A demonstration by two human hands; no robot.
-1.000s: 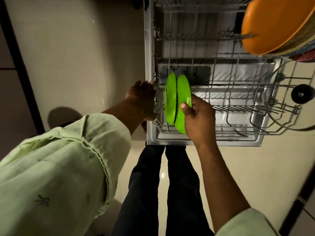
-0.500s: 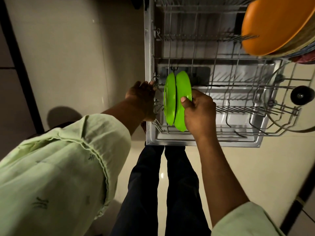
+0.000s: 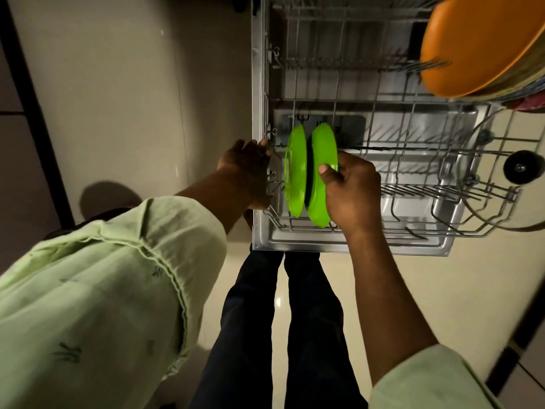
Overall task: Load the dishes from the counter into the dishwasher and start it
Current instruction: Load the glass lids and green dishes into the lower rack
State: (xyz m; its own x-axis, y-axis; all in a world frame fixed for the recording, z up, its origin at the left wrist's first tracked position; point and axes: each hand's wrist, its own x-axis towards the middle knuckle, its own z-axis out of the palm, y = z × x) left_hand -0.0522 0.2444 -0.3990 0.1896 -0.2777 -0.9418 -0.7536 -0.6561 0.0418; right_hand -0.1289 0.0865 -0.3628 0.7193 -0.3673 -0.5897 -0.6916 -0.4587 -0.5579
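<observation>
Right hand (image 3: 351, 193) was clamped on the second green plate (image 3: 324, 149), thumb across the near face, fingers curled behind the rim. That plate stood on edge at the left end of the lower rack (image 3: 413, 191), just left of the gripping hand. Its flat faces ran up and down the frame, parallel to the first green plate (image 3: 295, 169) just beside it, with a dark sliver of gap between them. Left hand (image 3: 246, 172) was further left, fingers curled over the rack's left rim, likely steadying it. So the right hand was the one in play. The call here: the plate looked seated or nearly so, and whether its bottom edge sat between the tines couldn't be seen. An orange plate (image 3: 477, 45) waited at the upper right.
</observation>
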